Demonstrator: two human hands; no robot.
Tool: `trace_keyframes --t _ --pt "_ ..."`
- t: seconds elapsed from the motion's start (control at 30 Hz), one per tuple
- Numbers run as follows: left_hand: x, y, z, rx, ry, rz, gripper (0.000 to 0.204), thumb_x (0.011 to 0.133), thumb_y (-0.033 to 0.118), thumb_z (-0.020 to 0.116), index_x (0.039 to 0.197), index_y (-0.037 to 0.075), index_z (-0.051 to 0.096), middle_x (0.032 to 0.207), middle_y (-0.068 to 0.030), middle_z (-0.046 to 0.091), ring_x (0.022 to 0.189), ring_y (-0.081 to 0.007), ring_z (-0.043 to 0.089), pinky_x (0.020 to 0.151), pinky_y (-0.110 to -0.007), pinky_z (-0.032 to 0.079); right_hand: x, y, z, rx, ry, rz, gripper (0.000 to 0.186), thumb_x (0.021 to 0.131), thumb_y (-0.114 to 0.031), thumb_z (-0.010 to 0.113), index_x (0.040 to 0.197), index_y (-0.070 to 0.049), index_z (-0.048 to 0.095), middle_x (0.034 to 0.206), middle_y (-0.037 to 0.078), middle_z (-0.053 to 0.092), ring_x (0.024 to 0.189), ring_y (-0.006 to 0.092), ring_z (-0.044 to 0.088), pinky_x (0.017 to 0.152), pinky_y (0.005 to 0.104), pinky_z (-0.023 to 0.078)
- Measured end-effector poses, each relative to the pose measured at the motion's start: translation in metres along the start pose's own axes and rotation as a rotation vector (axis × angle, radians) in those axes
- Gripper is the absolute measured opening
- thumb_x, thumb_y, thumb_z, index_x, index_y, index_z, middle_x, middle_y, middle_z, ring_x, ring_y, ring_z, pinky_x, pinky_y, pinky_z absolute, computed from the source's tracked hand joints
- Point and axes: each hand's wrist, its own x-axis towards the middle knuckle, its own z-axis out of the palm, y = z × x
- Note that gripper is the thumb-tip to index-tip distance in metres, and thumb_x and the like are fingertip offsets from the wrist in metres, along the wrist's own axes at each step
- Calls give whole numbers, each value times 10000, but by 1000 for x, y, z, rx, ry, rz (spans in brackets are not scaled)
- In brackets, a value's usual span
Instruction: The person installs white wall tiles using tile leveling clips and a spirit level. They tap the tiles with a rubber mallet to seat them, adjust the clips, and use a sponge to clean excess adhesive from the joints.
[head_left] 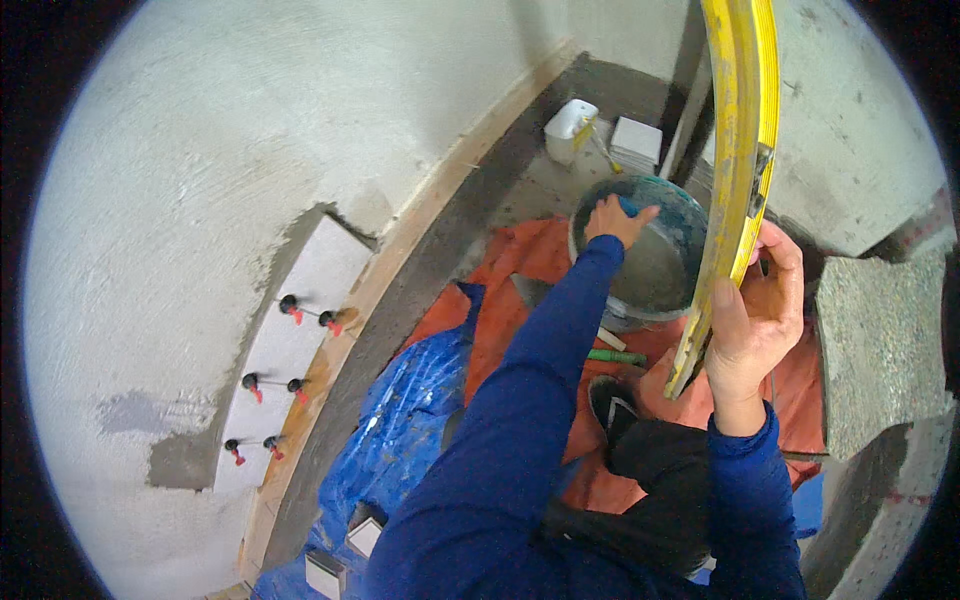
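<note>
My left hand reaches into a round bucket holding greyish water, its fingers closed on a blue object that looks like a sponge, partly hidden by them. My right hand grips a long yellow level near its lower end, holding it up so that it rises past the top of the view. Its lower tip is smeared with grey. A green-handled tool and a pale stick lie just below the bucket.
White tiles with black-and-red clips sit on the left wall above a wooden batten. Behind the bucket are a white container and stacked tiles. Orange and blue sheets cover the floor. A speckled board stands right.
</note>
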Motion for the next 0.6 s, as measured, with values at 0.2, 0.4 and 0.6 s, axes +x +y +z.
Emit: trace_keyframes --t 0.2,0.4,0.6 --pt "-28 -29 -164 -161 522 360 753 798 220 767 1418 -28 420 1326 -275 502 1219 -454 497 1089 -476 389 8 14 9 -103 -62 -51 490 745 52 729 1211 22 583 1125 60 545 1012 162 521 970 307 431" --pt "-170 -80 -341 -242 908 223 612 886 221 692 1412 25 448 1260 -268 602 1140 -394 605 1013 -453 445 13 25 24 -69 -86 -8 489 745 157 675 1206 13 600 1111 46 540 997 147 528 953 290 455" --pt "-199 -109 -370 21 1031 -155 472 975 328 616 1371 121 464 1137 -278 661 1042 -445 653 883 -484 491 15 29 44 0 -132 78 462 757 143 679 1193 8 606 1095 44 535 961 142 536 925 277 468"
